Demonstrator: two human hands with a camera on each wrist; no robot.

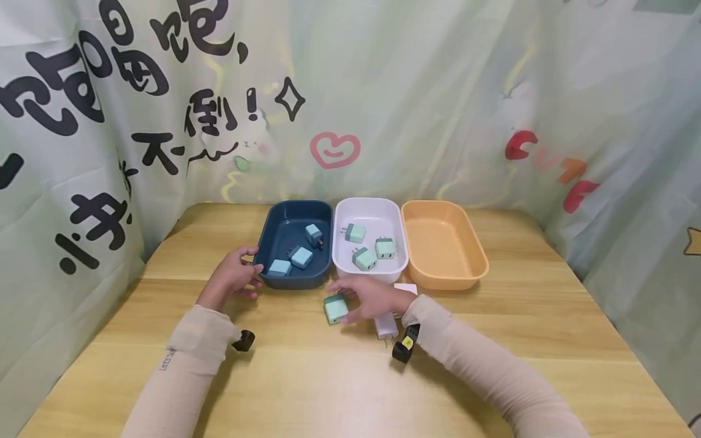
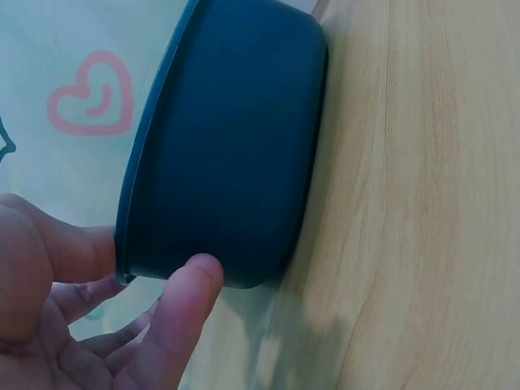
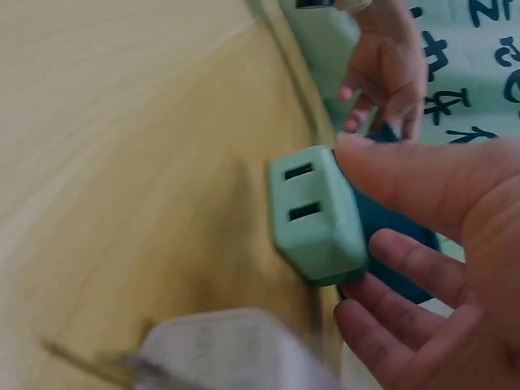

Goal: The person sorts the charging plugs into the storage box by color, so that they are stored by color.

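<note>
My left hand [image 1: 234, 275] is at the near left corner of the dark blue tray [image 1: 292, 283], with fingers at its rim and the thumb against the outer wall in the left wrist view. Just in front of the white tray [image 1: 369, 207], my right hand [image 1: 375, 295] pinches a green USB charger [image 3: 317, 215] between thumb and fingers. Its two ports face the right wrist camera. A white charger [image 1: 386, 326] with its prongs out lies below my right hand, and another white piece [image 1: 406, 288] is partly hidden behind the wrist.
Three light-blue chargers [image 1: 301, 257] lie in the blue tray. Three green chargers [image 1: 364, 259] are in the white tray. An orange tray [image 1: 443, 243] stands to the right, side by side with the others. Behind the wooden table [image 1: 328, 389] hangs a printed curtain [image 1: 416, 109].
</note>
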